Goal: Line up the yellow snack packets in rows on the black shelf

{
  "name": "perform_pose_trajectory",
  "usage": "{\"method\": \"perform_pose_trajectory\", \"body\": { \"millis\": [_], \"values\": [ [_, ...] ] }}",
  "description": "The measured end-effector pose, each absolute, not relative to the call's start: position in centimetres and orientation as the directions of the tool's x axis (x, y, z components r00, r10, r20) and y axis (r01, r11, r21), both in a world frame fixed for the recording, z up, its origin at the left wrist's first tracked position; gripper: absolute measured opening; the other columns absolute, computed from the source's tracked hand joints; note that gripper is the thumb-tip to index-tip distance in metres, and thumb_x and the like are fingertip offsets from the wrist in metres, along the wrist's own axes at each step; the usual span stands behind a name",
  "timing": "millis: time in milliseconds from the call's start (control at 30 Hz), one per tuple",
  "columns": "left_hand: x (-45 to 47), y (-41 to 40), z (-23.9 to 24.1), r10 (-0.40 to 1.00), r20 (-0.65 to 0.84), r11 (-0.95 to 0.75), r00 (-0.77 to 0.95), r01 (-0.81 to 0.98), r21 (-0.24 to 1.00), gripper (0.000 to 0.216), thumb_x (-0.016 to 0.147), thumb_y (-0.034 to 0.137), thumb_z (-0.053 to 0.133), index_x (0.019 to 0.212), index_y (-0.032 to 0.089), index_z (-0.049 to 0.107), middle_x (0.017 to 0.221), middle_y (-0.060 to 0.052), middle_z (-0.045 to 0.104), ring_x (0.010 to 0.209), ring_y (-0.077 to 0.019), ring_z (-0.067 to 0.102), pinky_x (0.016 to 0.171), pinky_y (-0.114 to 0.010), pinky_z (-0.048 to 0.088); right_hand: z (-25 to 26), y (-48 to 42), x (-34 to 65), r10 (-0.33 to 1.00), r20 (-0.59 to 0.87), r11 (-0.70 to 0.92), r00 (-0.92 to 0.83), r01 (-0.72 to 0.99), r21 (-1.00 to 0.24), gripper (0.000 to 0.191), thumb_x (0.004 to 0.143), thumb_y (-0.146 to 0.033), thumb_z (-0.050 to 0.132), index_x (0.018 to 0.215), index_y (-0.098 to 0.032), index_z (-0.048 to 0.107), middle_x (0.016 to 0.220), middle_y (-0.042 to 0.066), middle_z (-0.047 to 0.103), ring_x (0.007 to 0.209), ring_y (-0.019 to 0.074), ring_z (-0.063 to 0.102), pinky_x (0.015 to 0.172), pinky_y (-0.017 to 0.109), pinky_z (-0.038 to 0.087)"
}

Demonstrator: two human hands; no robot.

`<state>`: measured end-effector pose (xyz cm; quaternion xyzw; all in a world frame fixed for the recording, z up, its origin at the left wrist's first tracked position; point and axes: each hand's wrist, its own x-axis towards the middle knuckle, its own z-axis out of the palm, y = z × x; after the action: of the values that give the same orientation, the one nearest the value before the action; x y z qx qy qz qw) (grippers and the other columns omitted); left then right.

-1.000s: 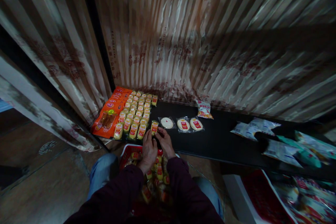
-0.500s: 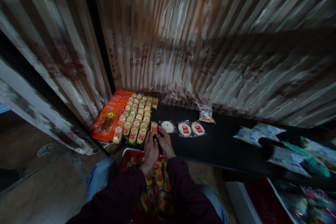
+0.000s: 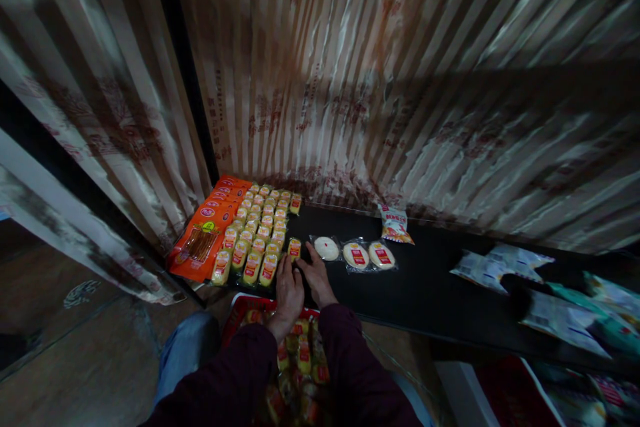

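Observation:
Several rows of small yellow snack packets (image 3: 257, 227) with red labels lie on a black shelf (image 3: 425, 293), beside orange packs (image 3: 203, 237). My left hand (image 3: 289, 293) rests with fingers stretched out at the near end of the rows. My right hand (image 3: 315, 270) lies next to it, fingers extended, touching a single yellow packet (image 3: 295, 248) at the start of a new row. Neither hand grips anything. On my lap sits a red bag (image 3: 295, 347) full of the same packets.
Three round wrapped cakes (image 3: 355, 255) lie right of my hands, a small red-white packet (image 3: 395, 223) behind them. Pale and green bags (image 3: 550, 293) crowd the shelf's right end. A striped curtain wall (image 3: 375, 80) backs the shelf. A white box (image 3: 480, 387) stands at lower right.
The view has tilted up slightly, so everything sits lower in the picture. My hands have stayed at the single packet, the fingers now flatter on the shelf.

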<state>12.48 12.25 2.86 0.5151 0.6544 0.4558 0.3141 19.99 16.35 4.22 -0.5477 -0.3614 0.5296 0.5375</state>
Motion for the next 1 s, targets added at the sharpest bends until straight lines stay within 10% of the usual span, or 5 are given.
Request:
{"method": "perform_pose_trajectory", "body": {
  "millis": [667, 1000],
  "values": [
    [13.5, 15.6, 2.7, 0.961, 0.074, 0.048, -0.268, 0.422, 0.905, 0.052, 0.092, 0.03, 0.031, 0.134, 0.007, 0.05, 0.147, -0.018, 0.044, 0.141, -0.0239, 0.035, 0.119, -0.044, 0.023, 1.6, 20.2, 20.2, 0.976, -0.095, -0.072, 0.195, -0.124, -0.99, 0.033, 0.058, -0.03, 0.067, 0.09, -0.023, 0.072, 0.101, 0.005, 0.074, 0.099, 0.0245, 0.066, 0.099, 0.044, 0.047],
    [14.0, 17.0, 2.4, 0.952, 0.119, 0.015, -0.281, 0.433, 0.901, 0.05, 0.092, 0.031, 0.033, 0.133, 0.009, 0.051, 0.148, -0.017, 0.043, 0.14, -0.0246, 0.036, 0.119, -0.045, 0.025, 1.5, 21.4, 20.2, 0.97, -0.103, -0.071, 0.222, -0.147, -0.987, 0.047, 0.054, -0.034, 0.068, 0.099, -0.022, 0.071, 0.092, 0.006, 0.073, 0.093, 0.0242, 0.066, 0.094, 0.041, 0.049]
  ]
}}
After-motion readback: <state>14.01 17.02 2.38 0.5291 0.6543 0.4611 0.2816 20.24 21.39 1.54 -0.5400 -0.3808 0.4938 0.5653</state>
